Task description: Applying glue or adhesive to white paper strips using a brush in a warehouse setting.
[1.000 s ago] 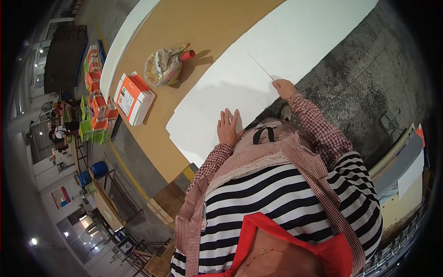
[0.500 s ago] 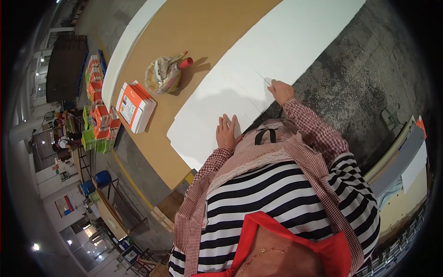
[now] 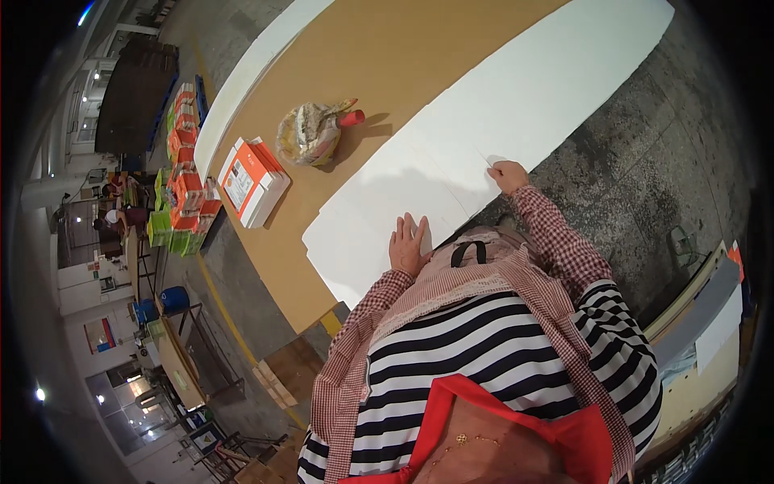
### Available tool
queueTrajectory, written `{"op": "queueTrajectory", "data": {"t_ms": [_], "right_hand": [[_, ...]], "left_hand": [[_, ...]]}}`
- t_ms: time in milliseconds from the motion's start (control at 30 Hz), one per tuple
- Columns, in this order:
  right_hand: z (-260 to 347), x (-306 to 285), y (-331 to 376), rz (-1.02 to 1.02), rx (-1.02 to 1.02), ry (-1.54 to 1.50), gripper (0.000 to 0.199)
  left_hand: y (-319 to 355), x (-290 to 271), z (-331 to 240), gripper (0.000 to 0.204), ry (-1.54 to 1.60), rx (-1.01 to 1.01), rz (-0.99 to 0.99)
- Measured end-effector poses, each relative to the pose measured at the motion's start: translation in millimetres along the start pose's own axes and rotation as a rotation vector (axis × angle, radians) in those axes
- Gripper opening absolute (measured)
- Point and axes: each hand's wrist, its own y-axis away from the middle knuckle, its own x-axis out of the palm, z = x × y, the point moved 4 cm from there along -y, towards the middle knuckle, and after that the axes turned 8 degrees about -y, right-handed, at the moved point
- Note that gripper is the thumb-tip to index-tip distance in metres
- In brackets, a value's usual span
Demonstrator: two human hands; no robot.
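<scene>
A long white cardboard sheet [image 3: 532,105] with thin slits and crease lines lies before me. My left hand [image 3: 408,244] rests flat on its near part, fingers spread. My right hand [image 3: 508,176] is closed at the sheet's right edge, by the end of a dark slit. Its fingers are curled, and what they hold, if anything, is hidden. Beneath the white sheet is a brown board [image 3: 282,266]. Farther left on the board sits a crumpled clear plastic bag [image 3: 305,133] with a red cylindrical thing [image 3: 352,118] sticking out.
A small stack of orange and white printed boxes [image 3: 256,184] lies near the board's left edge. Orange and green stacks [image 3: 184,210] stand on the floor beyond. Leaning boards [image 3: 693,298] are at my right. A blue drum [image 3: 173,300] and a person [image 3: 121,218] are far left.
The whole view has shifted slightly, so the things appear a little farther right. Both hands stay at nearly the same places on the white sheet.
</scene>
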Motion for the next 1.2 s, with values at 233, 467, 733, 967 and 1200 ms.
{"op": "queueTrajectory", "data": {"t_ms": [233, 467, 733, 967, 1200], "right_hand": [[-7, -5, -4, 0.011, 0.041, -0.127, 0.032], [22, -27, 28, -0.388, -0.039, -0.167, 0.018], [9, -2, 37, -0.124, 0.119, -0.219, 0.023], [23, -1, 23, 0.146, 0.327, -0.369, 0.028], [16, 8, 10, 0.036, 0.044, 0.052, 0.030]], "left_hand": [[-7, -3, -5, 0.094, -0.005, 0.008, -0.040], [-3, -5, 1, 0.099, 0.019, 0.012, -0.045], [-5, 2, 1, 0.097, 0.017, -0.007, -0.027], [-1, 7, 6, 0.097, 0.004, -0.011, -0.044], [-4, 4, 2, 0.097, 0.010, 0.010, -0.059]]}}
